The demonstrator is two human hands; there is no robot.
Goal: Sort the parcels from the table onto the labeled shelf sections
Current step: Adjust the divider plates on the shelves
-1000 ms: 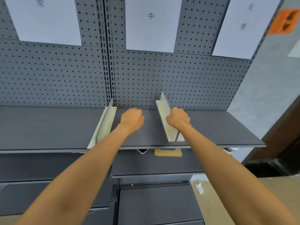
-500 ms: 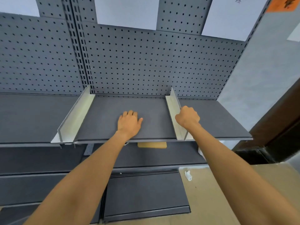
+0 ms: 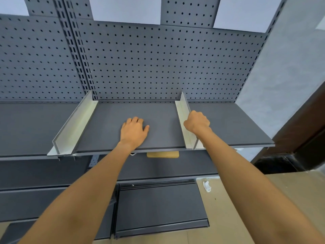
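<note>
Right fingers: curled over the top edge of the right divider (image 3: 184, 120), centre-right of the frame; right hand (image 3: 197, 122) grips it, probably to set the section's width.
Left fingers: straight and close together, flat on the shelf (image 3: 158, 117); left hand (image 3: 134, 132) presses mid-frame, likely bracing the board.
Left divider (image 3: 73, 127): stands untouched, centre-left.
Paper labels (image 3: 126, 9): top edge (text cropped).
Parcels: none in view; the table is out of frame.
</note>
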